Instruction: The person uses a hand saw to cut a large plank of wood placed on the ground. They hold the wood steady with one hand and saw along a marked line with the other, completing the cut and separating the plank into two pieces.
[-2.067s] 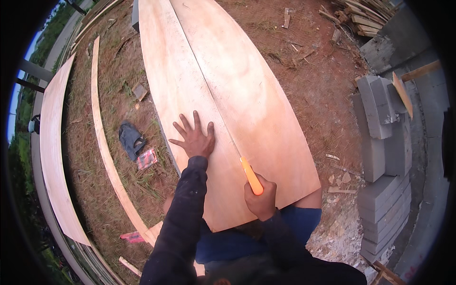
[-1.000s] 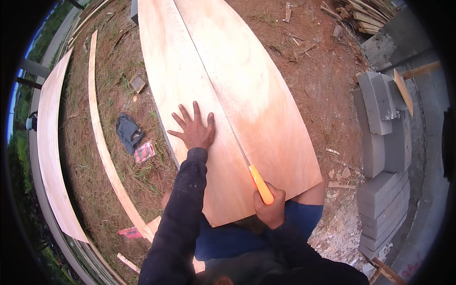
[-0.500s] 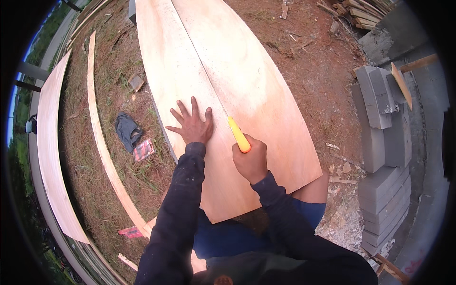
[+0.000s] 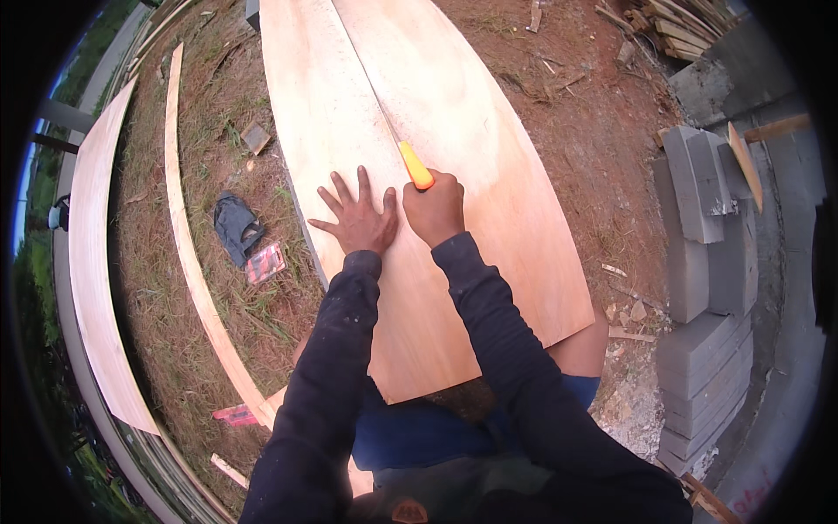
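Note:
A handsaw [image 4: 415,166] with a yellow and orange handle is gripped in my right hand [image 4: 435,210], whose fingers wrap round the handle's near end. Its thin blade runs away from me along a straight dark line in a pale plywood sheet [image 4: 497,271]; how deep the blade reaches below the sheet is hidden. Fine sawdust is sprinkled beside the line. My left hand [image 4: 360,214] lies flat on the plywood just left of the saw, fingers spread, holding nothing. The sheet's near edge is over my legs.
Left on the grass lie a long narrow board [image 4: 194,253], a dark cloth [image 4: 236,229] and a red packet [image 4: 264,263]. Another plywood sheet [image 4: 94,262] stands farther left. Stacked grey blocks [image 4: 703,367] are at the right, with a timber pile [image 4: 681,31] at the far right.
My right hand has pushed the saw away from me along the line, slightly leftward, bringing it beside my left hand. My left hand stays flat on the sheet. The view has shifted slightly.

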